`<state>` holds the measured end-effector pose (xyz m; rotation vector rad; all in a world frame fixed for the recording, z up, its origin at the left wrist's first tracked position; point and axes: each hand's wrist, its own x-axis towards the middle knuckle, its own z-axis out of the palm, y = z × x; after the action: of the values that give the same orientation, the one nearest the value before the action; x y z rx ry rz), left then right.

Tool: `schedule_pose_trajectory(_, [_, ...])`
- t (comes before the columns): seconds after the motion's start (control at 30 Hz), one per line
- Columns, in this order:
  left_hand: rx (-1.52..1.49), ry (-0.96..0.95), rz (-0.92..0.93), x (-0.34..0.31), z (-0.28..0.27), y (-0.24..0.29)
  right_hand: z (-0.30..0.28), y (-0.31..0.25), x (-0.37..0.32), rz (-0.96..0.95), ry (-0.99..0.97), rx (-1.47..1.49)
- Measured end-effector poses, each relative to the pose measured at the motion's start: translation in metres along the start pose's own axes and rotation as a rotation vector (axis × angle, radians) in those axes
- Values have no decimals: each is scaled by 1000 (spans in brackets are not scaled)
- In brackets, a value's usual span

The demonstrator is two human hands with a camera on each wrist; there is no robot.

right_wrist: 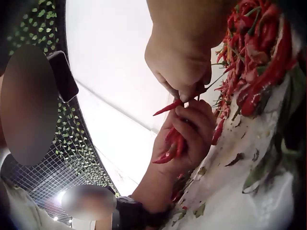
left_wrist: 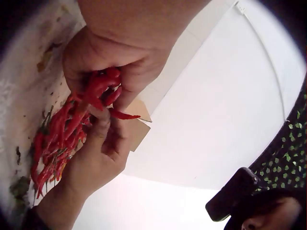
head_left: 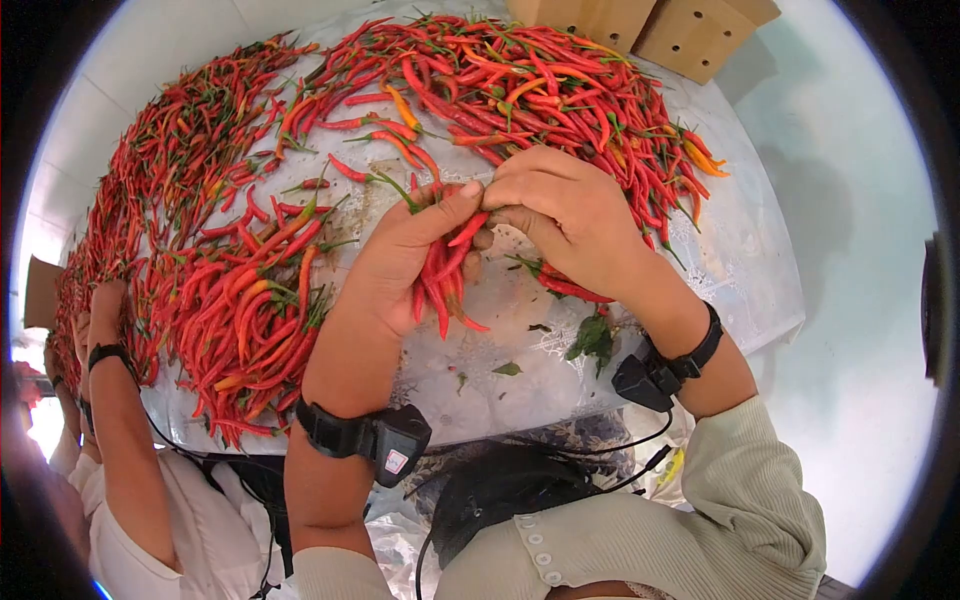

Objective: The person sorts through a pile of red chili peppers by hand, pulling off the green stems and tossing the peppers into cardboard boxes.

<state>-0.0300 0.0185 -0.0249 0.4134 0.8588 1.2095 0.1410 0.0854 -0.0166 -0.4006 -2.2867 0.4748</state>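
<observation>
My left hand (head_left: 400, 245) is curled round several red chilies (head_left: 437, 280) that hang below its palm; the left wrist view shows the bunch (left_wrist: 98, 88) inside the same hand (left_wrist: 120, 57). Touching it at the fingertips, my right hand (head_left: 575, 205) has thumb and fingers pinched together. A single red chili (right_wrist: 168, 108) sticks out from the pinch of the right hand (right_wrist: 180, 60) in the right wrist view, just above the chilies (right_wrist: 175, 143) in the left hand (right_wrist: 192, 129). The right fingers partly hide its stem end.
Large heaps of red chilies lie at the back (head_left: 540, 85), far left (head_left: 180, 140) and near left (head_left: 255, 310). A few chilies (head_left: 570, 287) and green leaves (head_left: 593, 340) lie under my right forearm. Cardboard boxes (head_left: 695, 40) stand behind. Another person's arm (head_left: 130, 440) reaches in at left.
</observation>
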Motion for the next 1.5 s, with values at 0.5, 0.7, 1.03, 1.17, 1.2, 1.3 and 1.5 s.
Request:
schedule_pose_trajectory(0.5, [-4, 131, 5, 0, -5, 5, -102, -40, 47, -63, 960, -1])
schedule_pose_trajectory(0.7, [-29, 71, 20, -5, -1, 8, -194, -85, 55, -618, 1246, -458])
schedule_pose_trajectory(1.03, [-18, 101, 42, -7, -4, 3, -185, 22, 135, 505, 494, -707])
schedule_pose_trajectory(1.17, [-14, 78, 49, -5, -8, 7, -105, 52, 67, 388, 303, -246])
schedule_pose_trajectory(1.2, [4, 65, 54, -3, -9, 4, -94, 53, 51, 412, 218, -154])
schedule_pose_trajectory(1.3, [46, 63, -1, 1, -13, 1, -68, 42, 21, 527, 26, 15])
schedule_pose_trajectory(1.5, [-23, 153, 30, -1, -9, 5, -49, 23, -6, 473, -206, -86])
